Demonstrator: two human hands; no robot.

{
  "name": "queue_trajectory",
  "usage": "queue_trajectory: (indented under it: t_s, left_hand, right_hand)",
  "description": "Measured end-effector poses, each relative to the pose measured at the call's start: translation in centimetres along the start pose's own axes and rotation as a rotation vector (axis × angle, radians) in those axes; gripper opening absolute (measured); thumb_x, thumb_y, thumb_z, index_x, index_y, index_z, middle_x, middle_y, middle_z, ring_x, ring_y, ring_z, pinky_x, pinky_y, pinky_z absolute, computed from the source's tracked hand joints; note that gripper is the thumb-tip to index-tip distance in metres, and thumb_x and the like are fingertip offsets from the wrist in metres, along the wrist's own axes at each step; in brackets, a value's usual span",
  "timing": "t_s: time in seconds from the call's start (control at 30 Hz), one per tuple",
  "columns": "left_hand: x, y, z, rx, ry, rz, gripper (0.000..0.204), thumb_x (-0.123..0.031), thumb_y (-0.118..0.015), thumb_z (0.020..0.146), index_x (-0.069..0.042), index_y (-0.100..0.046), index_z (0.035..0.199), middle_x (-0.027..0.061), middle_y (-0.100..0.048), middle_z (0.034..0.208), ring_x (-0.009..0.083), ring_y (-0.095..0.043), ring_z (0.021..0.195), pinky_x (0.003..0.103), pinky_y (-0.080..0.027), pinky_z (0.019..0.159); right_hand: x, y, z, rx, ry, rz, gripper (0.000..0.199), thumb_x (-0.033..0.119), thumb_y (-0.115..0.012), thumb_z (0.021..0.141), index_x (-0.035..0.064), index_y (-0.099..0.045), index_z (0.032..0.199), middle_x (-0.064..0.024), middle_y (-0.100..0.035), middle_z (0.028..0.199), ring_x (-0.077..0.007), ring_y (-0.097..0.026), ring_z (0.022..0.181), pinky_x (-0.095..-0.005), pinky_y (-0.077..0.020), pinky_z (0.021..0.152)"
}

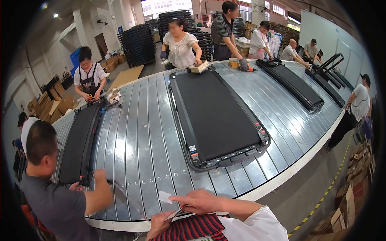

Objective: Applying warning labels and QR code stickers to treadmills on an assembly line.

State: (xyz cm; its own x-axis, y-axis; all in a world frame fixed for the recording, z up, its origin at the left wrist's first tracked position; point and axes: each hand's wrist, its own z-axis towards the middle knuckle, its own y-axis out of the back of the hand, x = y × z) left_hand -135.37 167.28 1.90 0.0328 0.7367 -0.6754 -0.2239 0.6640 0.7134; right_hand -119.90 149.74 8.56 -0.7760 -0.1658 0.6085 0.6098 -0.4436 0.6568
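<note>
My right hand (205,201) reaches in from the lower right, its index finger stretched out with a small white label (165,197) at the tip. Below it, close to my body, my left hand (159,223) is closed on a thin pale sheet (176,214), partly covered by my right hand. Both hands are at the near edge of the metal slat conveyor (140,132). Beyond them lies a black treadmill (217,112) with a dark frame, flat on the slats. Small red and white stickers mark its near corners.
At left, a person in grey (52,184) works on another treadmill (80,140). Several people stand along the far side, one holding an orange-tipped power tool (251,69). More treadmills (291,84) lie to the right. Flattened cartons (341,213) are stacked at lower right.
</note>
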Motion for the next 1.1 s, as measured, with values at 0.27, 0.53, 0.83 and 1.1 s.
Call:
queue_trajectory:
  t_s: [0.27,0.53,0.83,1.1]
  left_hand:
    - [1.8,-0.4,-1.1,-0.053,0.049,-0.054,0.019,-0.006,-0.063,0.07,-0.007,-0.064,0.089,0.0135,-0.062,0.069,0.0281,-0.062,0.062,0.034,-0.048,0.054]
    - [3.2,-0.6,-1.5,-0.051,0.007,-0.064,0.019,-0.004,-0.063,0.07,-0.006,-0.064,0.089,0.0144,-0.061,0.069,0.0293,-0.061,0.062,0.034,-0.049,0.054]
    - [3.8,0.4,-2.4,0.009,0.058,-0.102,0.025,-0.001,-0.063,0.069,-0.008,-0.064,0.093,0.0143,-0.063,0.077,0.0289,-0.062,0.069,0.034,-0.049,0.059]
    - [4.3,2.0,-3.2,0.017,0.081,-0.158,0.027,0.0,-0.062,0.069,-0.008,-0.063,0.095,0.0143,-0.063,0.079,0.0297,-0.062,0.073,0.033,-0.049,0.063]
  right_hand:
    - [-1.8,-1.4,1.6,0.029,0.03,0.098,0.064,0.004,-0.058,0.074,0.0171,-0.032,0.131,-0.0027,-0.06,0.076,-0.0263,-0.059,0.068,-0.0378,-0.0459,0.057]
    - [-1.7,-2.1,2.1,0.046,0.014,0.138,0.066,0.003,-0.059,0.073,0.0172,-0.031,0.131,-0.0036,-0.06,0.076,-0.0261,-0.059,0.066,-0.0372,-0.0461,0.057]
    - [-0.3,-3.1,2.8,0.045,-0.017,0.167,0.061,0.009,-0.058,0.075,0.019,-0.033,0.129,-0.0038,-0.058,0.071,-0.0263,-0.058,0.064,-0.0376,-0.0453,0.055]
    - [0.5,-4.8,4.1,0.066,-0.02,0.15,0.061,0.012,-0.06,0.075,0.0183,-0.033,0.13,-0.0046,-0.057,0.071,-0.0267,-0.057,0.064,-0.037,-0.045,0.055]
